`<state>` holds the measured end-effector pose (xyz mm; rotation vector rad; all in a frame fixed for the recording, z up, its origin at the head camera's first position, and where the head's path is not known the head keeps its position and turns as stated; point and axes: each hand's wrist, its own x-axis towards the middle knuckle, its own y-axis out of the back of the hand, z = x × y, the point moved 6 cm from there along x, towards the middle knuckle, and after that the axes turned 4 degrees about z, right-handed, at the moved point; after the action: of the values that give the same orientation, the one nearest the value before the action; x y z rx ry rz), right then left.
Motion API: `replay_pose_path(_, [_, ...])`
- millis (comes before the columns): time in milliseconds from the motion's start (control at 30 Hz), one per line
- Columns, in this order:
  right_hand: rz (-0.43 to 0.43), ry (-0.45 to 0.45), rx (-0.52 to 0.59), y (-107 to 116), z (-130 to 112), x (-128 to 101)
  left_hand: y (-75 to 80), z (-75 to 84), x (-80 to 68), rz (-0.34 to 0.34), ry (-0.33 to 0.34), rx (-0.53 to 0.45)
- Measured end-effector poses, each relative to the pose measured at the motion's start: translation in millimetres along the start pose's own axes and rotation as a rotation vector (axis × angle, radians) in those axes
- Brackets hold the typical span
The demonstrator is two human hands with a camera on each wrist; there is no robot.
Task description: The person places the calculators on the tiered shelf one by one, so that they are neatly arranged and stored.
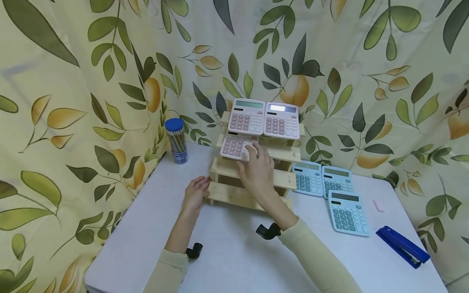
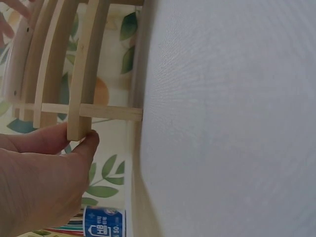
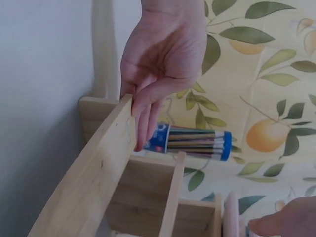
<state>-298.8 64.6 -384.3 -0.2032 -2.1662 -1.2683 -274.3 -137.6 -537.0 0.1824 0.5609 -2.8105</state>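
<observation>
My left hand [image 1: 195,194] pinches the left end of the lowest board of a stepped wooden rack [image 1: 234,196]; its thumb and fingers lie on either side of that board [image 2: 81,89] in the left wrist view. Higher up, my right hand [image 1: 259,171] grips the right side of a pink calculator [image 1: 233,147] leaning on a middle step, covering part of its keys. Above it, two more pink calculators stand side by side on the top step, a left one [image 1: 246,115] and a right one [image 1: 281,120].
Right of the rack are three blue calculators, the nearest [image 1: 349,213] lying flat. A blue stapler [image 1: 402,246] and a small pink piece [image 1: 378,205] lie farther right. A blue-lidded tub of pencils [image 1: 176,140] stands back left. Leaf-patterned cloth hangs behind the white table [image 1: 227,260].
</observation>
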Motion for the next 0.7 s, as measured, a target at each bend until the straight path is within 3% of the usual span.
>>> replay_pose_path(167, [-0.030, 0.004, 0.004, 14.7, 10.0, -8.7, -0.8, -1.5, 1.1, -0.001, 0.007, -0.007])
replay_pose_path(700, [0.024, -0.025, 0.024, 52.9, 45.7, -33.2, -2.1, -0.8, 1.2, 0.010, 0.014, 0.000])
